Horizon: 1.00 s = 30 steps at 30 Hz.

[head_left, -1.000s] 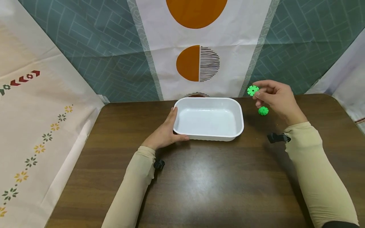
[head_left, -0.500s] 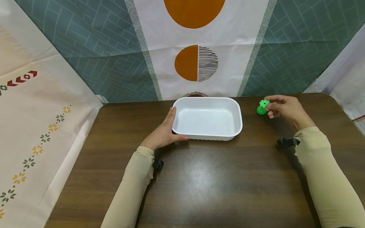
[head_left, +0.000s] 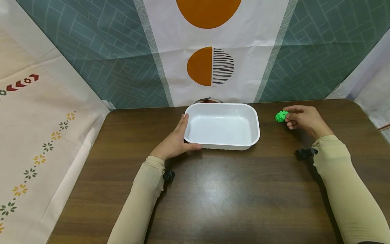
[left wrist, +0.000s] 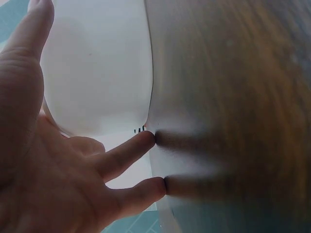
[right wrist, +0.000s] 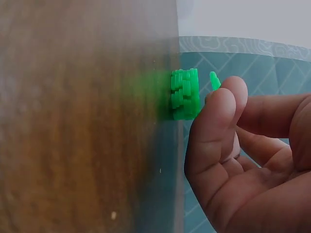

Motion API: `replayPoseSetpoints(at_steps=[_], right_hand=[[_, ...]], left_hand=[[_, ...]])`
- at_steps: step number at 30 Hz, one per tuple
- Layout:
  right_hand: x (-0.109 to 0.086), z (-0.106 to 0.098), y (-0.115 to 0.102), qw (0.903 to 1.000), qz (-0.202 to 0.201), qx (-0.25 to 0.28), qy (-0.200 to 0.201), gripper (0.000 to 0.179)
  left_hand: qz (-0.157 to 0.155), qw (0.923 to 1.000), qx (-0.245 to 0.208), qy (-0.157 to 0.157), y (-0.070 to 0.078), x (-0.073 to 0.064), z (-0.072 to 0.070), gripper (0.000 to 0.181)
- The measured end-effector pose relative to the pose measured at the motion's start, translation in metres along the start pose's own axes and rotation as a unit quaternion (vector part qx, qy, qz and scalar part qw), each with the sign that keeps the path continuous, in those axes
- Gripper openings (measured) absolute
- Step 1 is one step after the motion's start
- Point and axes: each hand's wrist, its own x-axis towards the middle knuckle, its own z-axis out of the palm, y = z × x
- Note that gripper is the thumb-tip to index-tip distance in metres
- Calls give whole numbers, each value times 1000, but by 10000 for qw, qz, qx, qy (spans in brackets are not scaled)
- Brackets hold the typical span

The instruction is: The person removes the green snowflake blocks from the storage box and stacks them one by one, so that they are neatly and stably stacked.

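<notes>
A white rectangular tray (head_left: pixel 222 145) stands on the table near its back edge. My left hand (head_left: pixel 173 140) rests on its left end, thumb along the front wall and fingers by the left side. In the left wrist view, two fingers (left wrist: pixel 127 154) reach down to the table beside the tray. To the right of the tray, my right hand (head_left: pixel 306 119) pinches a thin green notched plastic disc (right wrist: pixel 215 80) between thumb and fingertips. It is tilted, just above a small stack of green discs (right wrist: pixel 184 94) on the table.
The brown wooden table (head_left: pixel 231 196) ends at a patterned cloth backdrop (head_left: pixel 122 64) just behind the tray. A pale flowered cloth (head_left: pixel 58 112) hangs at the left, a white cloth (head_left: pixel 371 81) at the right.
My right hand has moved right and down, bringing its green disc from beside the tray's back corner to just over the stack. The left hand and the tray have stayed in place.
</notes>
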Motion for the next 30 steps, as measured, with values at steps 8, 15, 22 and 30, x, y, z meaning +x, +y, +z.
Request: replayPoseSetpoints(at_steps=[8, 15, 22, 30], right_hand=[[2, 0, -2, 9999, 78, -117, -97, 50], [4, 0, -2, 9996, 58, -221, -140, 49], [5, 0, -3, 9993, 36, -335, -130, 48], [5, 3, -5, 9992, 58, -389, -77, 48]], left_hand=[[11, 10000, 82, 24, 0, 0, 0, 129], [-20, 10000, 32, 32, 0, 0, 0, 129], [-32, 10000, 51, 30, 0, 0, 0, 130], [-70, 10000, 1, -16, -2, 1, 0, 131]])
